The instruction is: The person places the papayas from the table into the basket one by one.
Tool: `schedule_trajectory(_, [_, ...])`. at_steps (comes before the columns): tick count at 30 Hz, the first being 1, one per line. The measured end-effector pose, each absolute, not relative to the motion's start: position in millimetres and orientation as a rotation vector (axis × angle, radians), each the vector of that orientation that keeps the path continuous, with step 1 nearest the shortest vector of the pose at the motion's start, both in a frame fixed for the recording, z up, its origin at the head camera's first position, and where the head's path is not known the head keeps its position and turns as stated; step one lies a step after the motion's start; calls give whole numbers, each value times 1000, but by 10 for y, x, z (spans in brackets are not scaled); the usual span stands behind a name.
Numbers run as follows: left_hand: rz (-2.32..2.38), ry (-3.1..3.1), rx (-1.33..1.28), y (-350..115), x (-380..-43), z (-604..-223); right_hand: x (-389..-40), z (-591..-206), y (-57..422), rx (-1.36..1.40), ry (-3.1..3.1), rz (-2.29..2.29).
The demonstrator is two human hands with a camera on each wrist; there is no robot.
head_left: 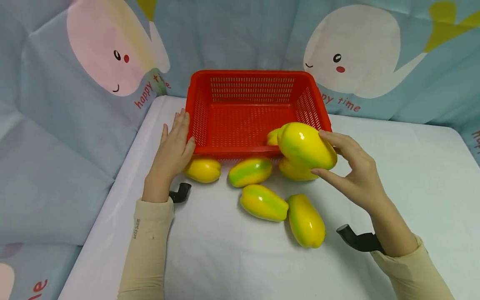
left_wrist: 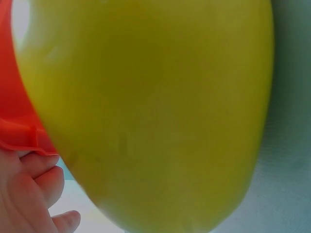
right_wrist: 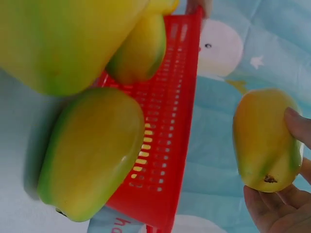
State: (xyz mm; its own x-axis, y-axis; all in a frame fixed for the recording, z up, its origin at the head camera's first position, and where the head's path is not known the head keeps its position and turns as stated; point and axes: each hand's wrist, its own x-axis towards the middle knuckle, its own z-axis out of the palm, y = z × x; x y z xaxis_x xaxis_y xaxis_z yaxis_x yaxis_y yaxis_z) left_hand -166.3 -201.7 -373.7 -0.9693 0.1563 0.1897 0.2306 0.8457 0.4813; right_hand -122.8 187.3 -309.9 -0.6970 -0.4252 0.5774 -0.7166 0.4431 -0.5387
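My right hand (head_left: 356,171) grips a yellow-green papaya (head_left: 307,146) between thumb and fingers, above the front right rim of a red plastic basket (head_left: 232,150). In the right wrist view the held papaya (right_wrist: 267,141) shows a dark stem spot, and the basket's slotted wall is beside it. My left hand (head_left: 172,146) rests against the basket's left side, its fingers extended and its thumb at the rim. Partly hidden behind the held fruit, another papaya (head_left: 272,136) lies inside the basket. A large papaya (left_wrist: 146,116) fills most of the left wrist view.
Several papayas lie on the white table in front of the basket, among them one by the left wrist (head_left: 204,170), a greener papaya (head_left: 250,172), and a papaya nearest the right wrist (head_left: 306,221). A blue cloth (head_left: 240,37) with printed whales hangs behind.
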Motion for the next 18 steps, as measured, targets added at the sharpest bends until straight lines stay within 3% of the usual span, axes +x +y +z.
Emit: schedule_trajectory(18, [-773,-2870,-296,-2011,-1654,-3728,-1738,-3118,1853,747,-2546,1134])
